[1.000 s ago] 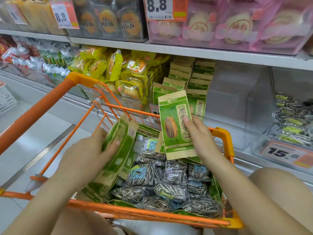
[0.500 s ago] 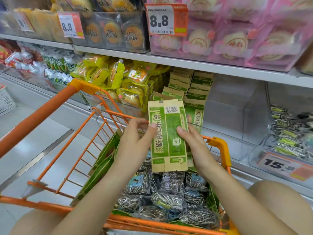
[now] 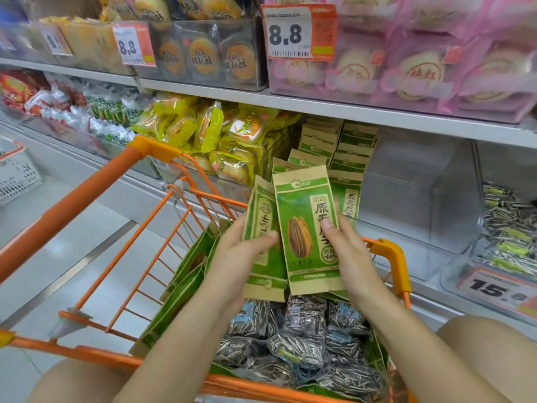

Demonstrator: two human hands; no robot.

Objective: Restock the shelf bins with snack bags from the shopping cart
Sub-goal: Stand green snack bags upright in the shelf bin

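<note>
Both hands, left hand [image 3: 242, 251] and right hand [image 3: 347, 251], pinch light, crinkly paper sunflower-seed bags [image 3: 305, 225] at mid-edge, tops flopping above the thumbs.

The clear bin [image 3: 421, 199] is standing mostly open right of the upright green seed bags [image 3: 334, 146], leaving passage in from the front under the upper shelf [image 3: 348, 114]. The orange cart rim [image 3: 389, 257] is sitting just before it, and the yellow snack bags [image 3: 220, 141] are crowding the left.
</note>
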